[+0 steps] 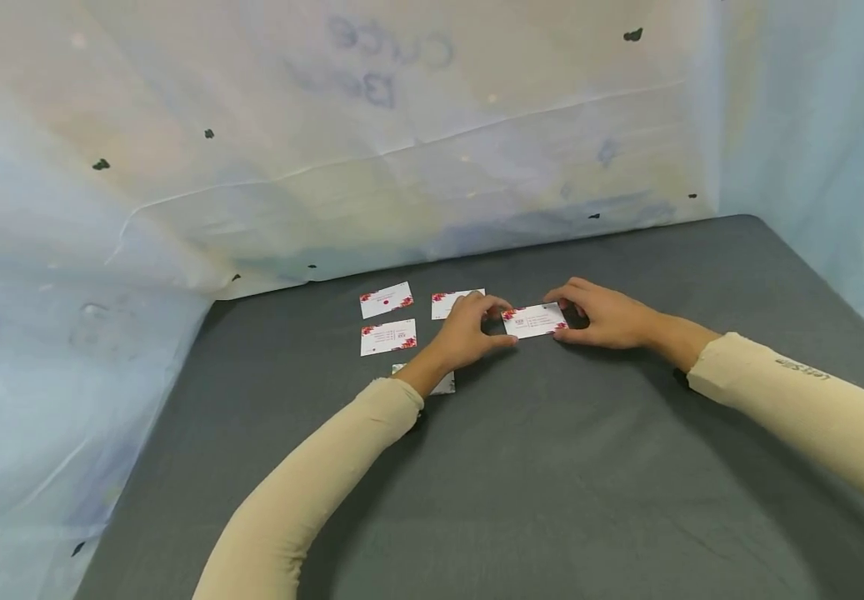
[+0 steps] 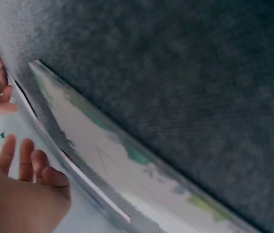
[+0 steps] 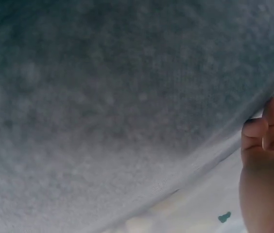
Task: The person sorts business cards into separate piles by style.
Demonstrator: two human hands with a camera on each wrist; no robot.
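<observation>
Both hands' grips, left hand [image 1: 471,331] and right hand [image 1: 602,316], pinch opposite short ends of a flower-printed card [image 1: 534,321] lying flat on the grey table [image 1: 551,467], long axis running left-right.

Faint writing on the backdrop sheet

The sheet [image 1: 402,125] bears mirrored blue letters, seemingly "Cute Bear"; print on the cards [image 1: 535,321] and the sleeve [image 1: 802,371] is too small to read.

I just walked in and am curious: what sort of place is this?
Probably a makeshift recording booth, not a home: a grey-covered table is walled in by pale hanging sheets, and two hands lay out small flowered cards on it.
</observation>
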